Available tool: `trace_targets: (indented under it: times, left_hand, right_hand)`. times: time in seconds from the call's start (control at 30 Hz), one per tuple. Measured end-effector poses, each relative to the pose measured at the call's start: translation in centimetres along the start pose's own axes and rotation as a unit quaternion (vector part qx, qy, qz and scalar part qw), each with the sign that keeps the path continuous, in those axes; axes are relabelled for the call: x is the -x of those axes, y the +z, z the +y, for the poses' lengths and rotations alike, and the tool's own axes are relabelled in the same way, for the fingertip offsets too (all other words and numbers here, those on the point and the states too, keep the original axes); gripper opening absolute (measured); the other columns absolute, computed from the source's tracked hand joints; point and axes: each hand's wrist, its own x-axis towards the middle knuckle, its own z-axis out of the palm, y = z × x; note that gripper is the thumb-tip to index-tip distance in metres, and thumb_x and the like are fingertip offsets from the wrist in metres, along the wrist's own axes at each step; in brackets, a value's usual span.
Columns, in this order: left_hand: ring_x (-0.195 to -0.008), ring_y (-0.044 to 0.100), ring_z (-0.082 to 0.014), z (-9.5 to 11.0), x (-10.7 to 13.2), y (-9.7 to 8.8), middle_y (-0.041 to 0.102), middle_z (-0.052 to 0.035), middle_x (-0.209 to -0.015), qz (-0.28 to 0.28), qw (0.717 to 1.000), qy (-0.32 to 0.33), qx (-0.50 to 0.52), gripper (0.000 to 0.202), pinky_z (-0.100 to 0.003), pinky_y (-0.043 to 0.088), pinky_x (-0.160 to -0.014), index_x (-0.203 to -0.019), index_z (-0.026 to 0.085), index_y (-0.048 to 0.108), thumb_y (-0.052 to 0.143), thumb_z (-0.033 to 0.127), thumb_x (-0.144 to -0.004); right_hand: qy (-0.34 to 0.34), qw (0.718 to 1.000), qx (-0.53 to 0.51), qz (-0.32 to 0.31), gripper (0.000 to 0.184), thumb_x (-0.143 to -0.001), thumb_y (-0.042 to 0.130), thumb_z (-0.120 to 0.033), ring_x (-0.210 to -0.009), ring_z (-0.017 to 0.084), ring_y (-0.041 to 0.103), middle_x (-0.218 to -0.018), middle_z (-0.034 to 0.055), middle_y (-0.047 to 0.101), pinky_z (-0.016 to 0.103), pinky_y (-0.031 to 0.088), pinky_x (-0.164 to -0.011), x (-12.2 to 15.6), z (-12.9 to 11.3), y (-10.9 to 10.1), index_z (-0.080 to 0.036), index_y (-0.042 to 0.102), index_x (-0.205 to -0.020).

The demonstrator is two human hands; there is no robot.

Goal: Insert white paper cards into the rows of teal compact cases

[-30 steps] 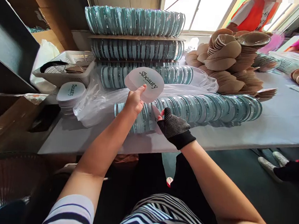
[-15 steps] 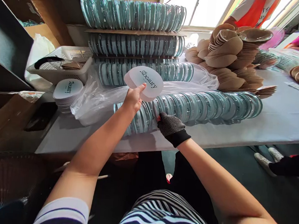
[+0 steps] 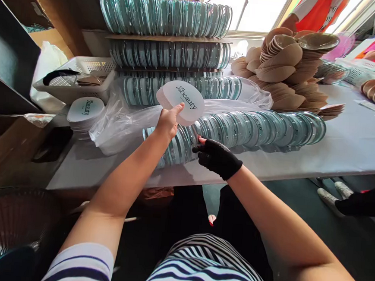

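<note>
My left hand (image 3: 169, 121) is closed on a stack of white rounded cards (image 3: 186, 103) printed "Sbeauty", thumb on top, held above a long row of clear greenish glass plates (image 3: 256, 128) standing on edge. White cards also show between plates in the row. My right hand (image 3: 217, 158), in a black fingerless-tip glove with white dots, is at the front edge of this row, below the stack. Its thumb and forefinger are a little apart at the plates, with no card visible between them; the other fingers are curled.
Further rows of glass plates (image 3: 171, 18) rise behind in tiers with cardboard between. Clear plastic film (image 3: 120, 128) lies at the left, beside another card stack (image 3: 85, 113) and a white basket (image 3: 92, 66). Brown shell-shaped pieces (image 3: 279, 63) are piled at right. Co-workers in orange stand beyond.
My right hand has turned over, its back less visible, and its fingertips have parted from the card they held at the row. My left hand stays with its stack.
</note>
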Motion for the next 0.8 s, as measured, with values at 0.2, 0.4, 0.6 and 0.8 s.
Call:
trace_targets:
  times: [0.2,0.4,0.6,0.8]
  left_hand:
    - [-0.114,0.064,-0.0233,-0.4,0.6,0.2,0.073,-0.0074,-0.111,-0.011,1.000,0.027,-0.006,0.041,-0.039,0.048,-0.103,-0.116,0.015,0.067,0.069,0.003,-0.077]
    - [-0.110,0.066,-0.0228,-0.8,0.4,0.2,0.075,-0.0060,-0.102,-0.007,0.999,0.047,-0.013,0.039,-0.039,0.049,-0.102,-0.110,0.016,0.070,0.072,0.003,-0.073]
    - [-0.110,0.066,-0.0260,-0.6,1.0,0.3,0.075,-0.0066,-0.097,-0.031,0.992,0.111,-0.054,0.032,-0.043,0.049,-0.102,-0.100,0.015,0.072,0.077,0.012,-0.069]
    - [-0.113,0.064,-0.0267,0.6,2.9,-0.3,0.074,-0.0061,-0.102,-0.029,0.987,0.141,-0.064,0.033,-0.042,0.050,-0.101,-0.098,0.019,0.071,0.080,0.022,-0.067]
  right_hand:
    - [0.106,0.989,-0.047,-0.094,0.036,-0.099,0.035,-0.049,-0.034,0.007,0.025,-0.049,-0.0093,0.039,0.016,0.020,-0.037,-0.7,-0.3,-0.5,-0.020,0.052,-0.087]
    - [-0.067,0.937,0.339,0.052,0.047,-0.097,0.037,-0.046,-0.038,0.010,0.045,-0.051,-0.0016,0.058,0.020,0.038,-0.040,0.6,-2.7,-0.9,-0.014,0.065,-0.076]
    - [-0.382,0.698,0.509,0.328,0.044,-0.093,0.043,-0.043,-0.101,0.023,0.065,-0.113,0.0120,0.070,0.036,0.053,-0.086,-2.6,-6.9,-1.2,-0.014,0.062,-0.120]
    - [-0.497,0.598,0.572,0.262,0.056,-0.088,0.047,-0.034,-0.125,0.026,0.052,-0.143,0.0148,0.050,0.041,0.048,-0.101,-3.2,-4.7,2.9,-0.013,0.045,-0.140]
